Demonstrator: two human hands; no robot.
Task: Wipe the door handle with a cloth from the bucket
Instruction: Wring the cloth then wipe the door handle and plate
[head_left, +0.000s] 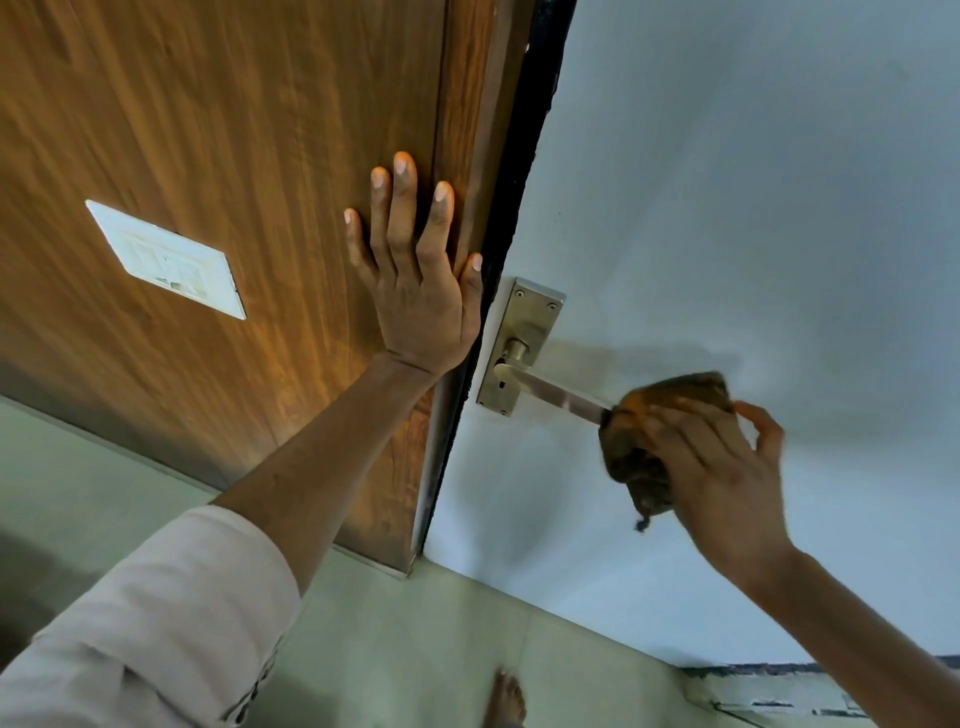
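Note:
A metal lever door handle (558, 393) on a brass-coloured backplate (524, 338) is fixed to a pale grey-blue door (727, 208). My right hand (722, 478) grips a bunched brown-orange cloth (654, 431) wrapped around the outer end of the lever. My left hand (415, 270) lies flat with fingers spread on the brown wood panel (234, 130) just left of the door's edge. No bucket is in view.
A white switch plate (166, 260) is set into the wood panel. A dark gap (519, 171) runs between panel and door. Pale floor tiles (415, 649) lie below, with a bare foot (506, 699) at the bottom edge.

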